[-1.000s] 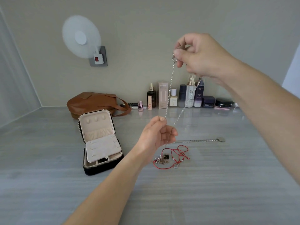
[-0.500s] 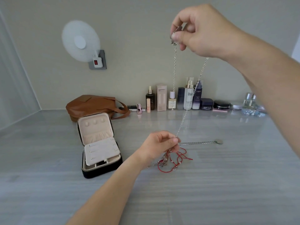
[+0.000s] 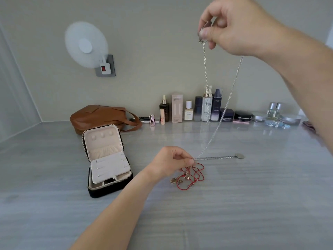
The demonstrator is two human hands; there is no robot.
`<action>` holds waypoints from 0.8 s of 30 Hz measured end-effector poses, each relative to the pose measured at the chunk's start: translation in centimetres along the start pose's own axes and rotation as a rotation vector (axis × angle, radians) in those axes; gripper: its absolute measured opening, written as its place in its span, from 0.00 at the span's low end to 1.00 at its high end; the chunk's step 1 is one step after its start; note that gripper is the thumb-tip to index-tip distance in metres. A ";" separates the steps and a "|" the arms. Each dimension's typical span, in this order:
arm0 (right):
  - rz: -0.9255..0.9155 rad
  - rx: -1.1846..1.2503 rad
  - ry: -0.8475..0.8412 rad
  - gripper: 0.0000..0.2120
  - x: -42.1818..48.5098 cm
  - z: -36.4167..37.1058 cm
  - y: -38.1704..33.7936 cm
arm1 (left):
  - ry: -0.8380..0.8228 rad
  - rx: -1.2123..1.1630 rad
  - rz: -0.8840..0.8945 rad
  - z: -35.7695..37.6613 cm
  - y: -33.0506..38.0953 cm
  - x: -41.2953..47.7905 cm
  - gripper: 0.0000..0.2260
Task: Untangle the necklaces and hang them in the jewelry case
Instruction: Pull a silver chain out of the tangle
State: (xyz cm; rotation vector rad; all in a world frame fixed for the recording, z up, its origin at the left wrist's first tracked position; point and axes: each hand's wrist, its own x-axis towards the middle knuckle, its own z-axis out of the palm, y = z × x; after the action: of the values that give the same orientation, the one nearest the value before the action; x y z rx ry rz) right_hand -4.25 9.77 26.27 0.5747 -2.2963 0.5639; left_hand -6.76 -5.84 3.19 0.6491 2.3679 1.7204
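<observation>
The right hand (image 3: 234, 27) is raised high, thumb and fingers pinching the clasp end of the silver chain (image 3: 205, 76); one strand hangs straight down from that pinch, free at its lower end, and another comes out below the hand and slants down and leftward to the left hand (image 3: 171, 162); that hand sits low over the bench (image 3: 234, 204), its curled fingertips pinching the chain's lower part; so the chain's long axis runs steeply from upper right to lower left between the two hands; just below the left hand lies the red cord tangle (image 3: 197, 175) with gold charms, and whether the chain is caught in it I cannot tell; a flat silver length ending in a disc (image 3: 240, 156) stretches rightward along the bench; the open jewelry case (image 3: 108, 190) stands to the left, nearer the left hand, lid upright; freeing the chain probably calls for drawing it upward.
</observation>
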 end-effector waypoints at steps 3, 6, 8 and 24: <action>0.008 -0.027 -0.031 0.03 -0.5 0.6 0.6 | 0.015 -0.010 0.034 0.1 0.3 -0.2 0.03; 0.036 -0.050 -0.082 0.03 -1.4 0.7 1.3 | 0.020 -0.034 0.022 0.2 0.7 -0.3 0.07; 0.056 -0.072 -0.160 0.02 -2.5 0.6 1.7 | 0.031 -0.085 0.007 0.2 1.0 -0.4 0.10; 0.336 0.326 -0.623 0.04 -16.1 11.1 6.0 | -0.039 -0.133 0.015 1.0 1.3 -0.8 0.06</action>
State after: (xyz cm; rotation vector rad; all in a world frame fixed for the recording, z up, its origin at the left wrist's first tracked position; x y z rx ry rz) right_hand -2.56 12.55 6.08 0.5752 -2.9442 1.0527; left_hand -5.33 -4.96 3.99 0.6742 2.2059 1.8347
